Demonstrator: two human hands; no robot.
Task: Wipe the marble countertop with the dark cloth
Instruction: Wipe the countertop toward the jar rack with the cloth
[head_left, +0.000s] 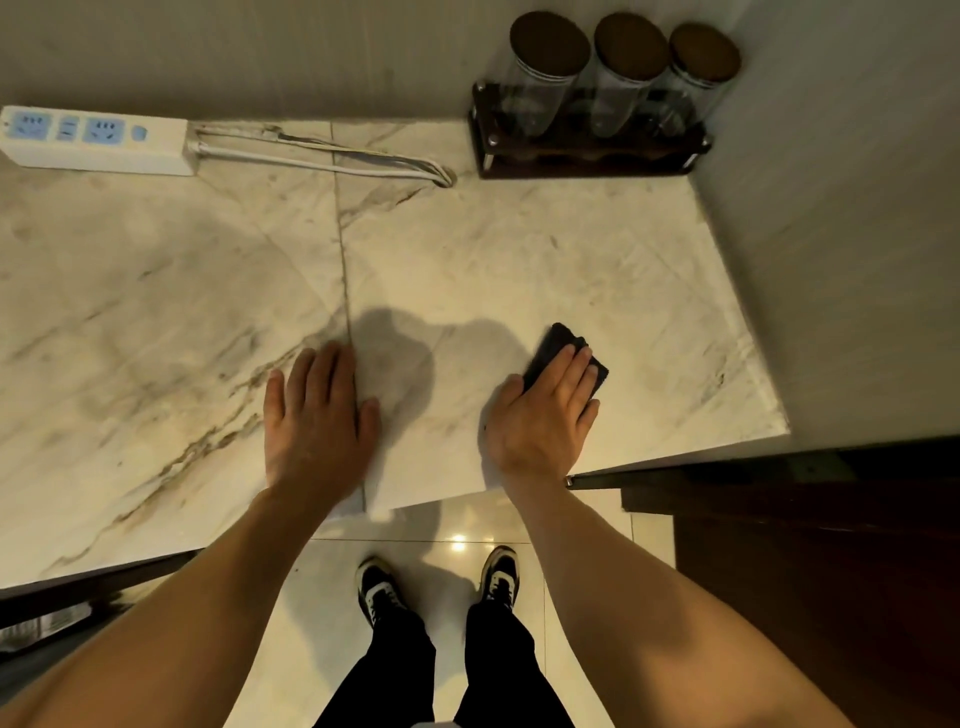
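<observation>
Jars (623, 78) in rack and power strip (93, 140) far back on counter (156, 312), well apart from cloth (563, 345). Cloth pinned flat under right fingers (576, 371); left hand (317, 415) spread flat, empty.

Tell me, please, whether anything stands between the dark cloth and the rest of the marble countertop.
Mostly nothing. The right hand presses the dark cloth on bare marble countertop. Only the left hand lies flat beside it; the power strip and jar rack line the far wall.

Cloth (566, 358) on countertop (156, 312), right
</observation>
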